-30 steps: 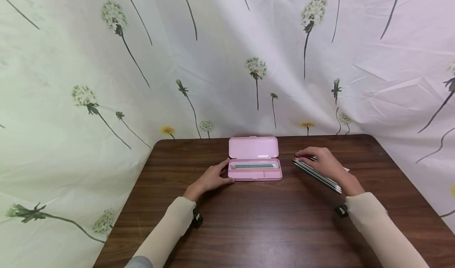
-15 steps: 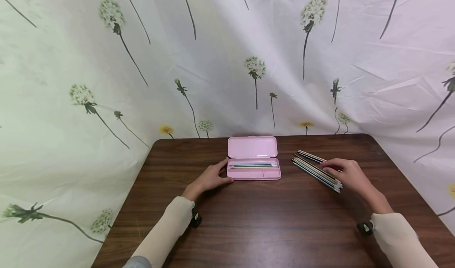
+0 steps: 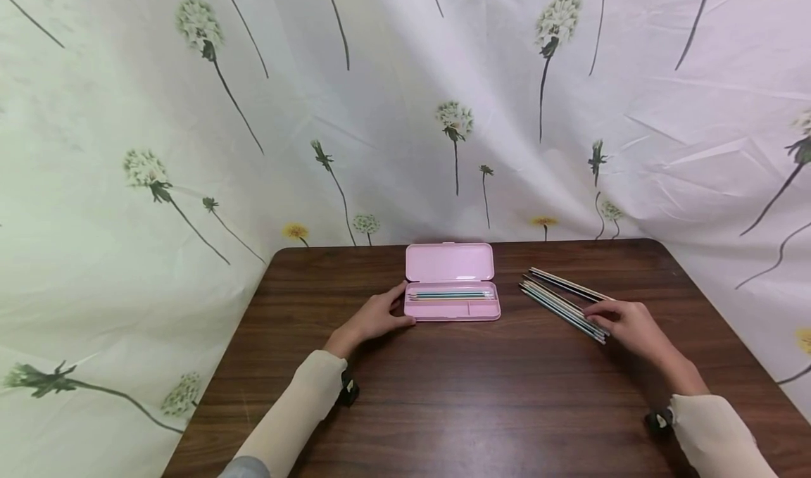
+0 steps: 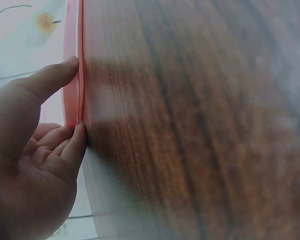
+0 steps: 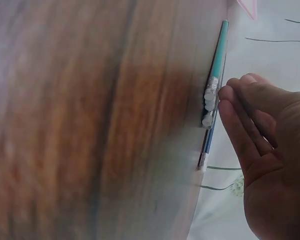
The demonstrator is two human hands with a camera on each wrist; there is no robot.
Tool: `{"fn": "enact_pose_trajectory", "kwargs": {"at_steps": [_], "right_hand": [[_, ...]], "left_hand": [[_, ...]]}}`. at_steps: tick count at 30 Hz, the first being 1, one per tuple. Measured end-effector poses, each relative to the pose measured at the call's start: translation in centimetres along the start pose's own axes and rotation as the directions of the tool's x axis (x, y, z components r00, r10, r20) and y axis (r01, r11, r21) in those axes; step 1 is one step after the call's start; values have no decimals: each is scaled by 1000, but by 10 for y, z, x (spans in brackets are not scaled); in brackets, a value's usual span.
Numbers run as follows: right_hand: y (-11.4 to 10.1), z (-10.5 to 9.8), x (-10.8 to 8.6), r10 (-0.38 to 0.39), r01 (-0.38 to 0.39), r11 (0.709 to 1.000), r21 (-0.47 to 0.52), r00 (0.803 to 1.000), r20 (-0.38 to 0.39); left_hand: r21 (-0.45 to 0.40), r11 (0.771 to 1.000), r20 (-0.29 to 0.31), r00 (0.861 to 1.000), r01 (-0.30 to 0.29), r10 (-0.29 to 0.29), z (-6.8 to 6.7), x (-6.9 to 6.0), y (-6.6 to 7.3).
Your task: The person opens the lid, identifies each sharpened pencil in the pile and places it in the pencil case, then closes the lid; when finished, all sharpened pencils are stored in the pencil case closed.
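Head view: open case (image 3: 443, 311) lay by the table's (image 3: 456, 386) far edge, pencils (image 3: 557, 306) toward the right edge.
Left hand (image 3: 372, 317) gripped the case's left end; right hand (image 3: 633, 326), fingers narrow, was at the pencils' near ends, pinching or not I could not tell.

- A pale hanging sheet (image 3: 380, 112) fills the background behind the table (image 3: 456, 386) and down both its sides.
- Its print is botanical: fluffy white-green flower heads (image 3: 559, 24) on long dark stems, green buds (image 3: 322, 155), and yellow blooms (image 3: 295, 231) low down, near the table's far edge.
- Soft folds run through the sheet, with sharper creases (image 3: 716, 158) on the right side.
- The tint shifts across it — greenish at left, greyish white in the middle, faintly pink at right.
- The tabletop is dark brown with streaky wood grain and rounded far corners.
- Light leaves a hazy sheen (image 3: 469, 422) on its near part — blurred, without a clear outline.
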State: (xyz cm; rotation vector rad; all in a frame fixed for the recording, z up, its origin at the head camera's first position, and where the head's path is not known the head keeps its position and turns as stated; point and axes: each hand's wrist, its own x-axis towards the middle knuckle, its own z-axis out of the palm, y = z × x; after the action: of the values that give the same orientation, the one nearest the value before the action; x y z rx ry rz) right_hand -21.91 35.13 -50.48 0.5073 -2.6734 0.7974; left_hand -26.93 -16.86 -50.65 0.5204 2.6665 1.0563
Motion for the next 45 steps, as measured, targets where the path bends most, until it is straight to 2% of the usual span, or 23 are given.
{"fn": "enact_pose_trajectory", "kwargs": {"at_steps": [7, 17, 22, 31, 39, 45], "right_hand": [[2, -2, 0, 20, -20, 999, -36, 1000, -2], [6, -3, 2, 57, -45, 993, -111, 993, 107], [9, -5, 1, 60, -42, 990, -134, 989, 133], [15, -8, -1, 120, -100, 989, -105, 972, 200], [18, -9, 0, 156, -142, 986, -85, 971, 181], [16, -10, -1, 168, -161, 985, -66, 980, 110]], "left_hand": [[5, 1000, 1, 1000, 0, 0, -1, 0, 1], [46, 999, -2, 1000, -7, 7, 0, -1, 3], [54, 999, -4, 1000, 2, -2, 1, 0, 3], [38, 999, -8, 1000, 11, -11, 0, -1, 4], [28, 1000, -8, 1000, 12, -11, 0, -2, 4], [36, 999, -4, 1000, 11, -11, 0, -1, 3]]}}
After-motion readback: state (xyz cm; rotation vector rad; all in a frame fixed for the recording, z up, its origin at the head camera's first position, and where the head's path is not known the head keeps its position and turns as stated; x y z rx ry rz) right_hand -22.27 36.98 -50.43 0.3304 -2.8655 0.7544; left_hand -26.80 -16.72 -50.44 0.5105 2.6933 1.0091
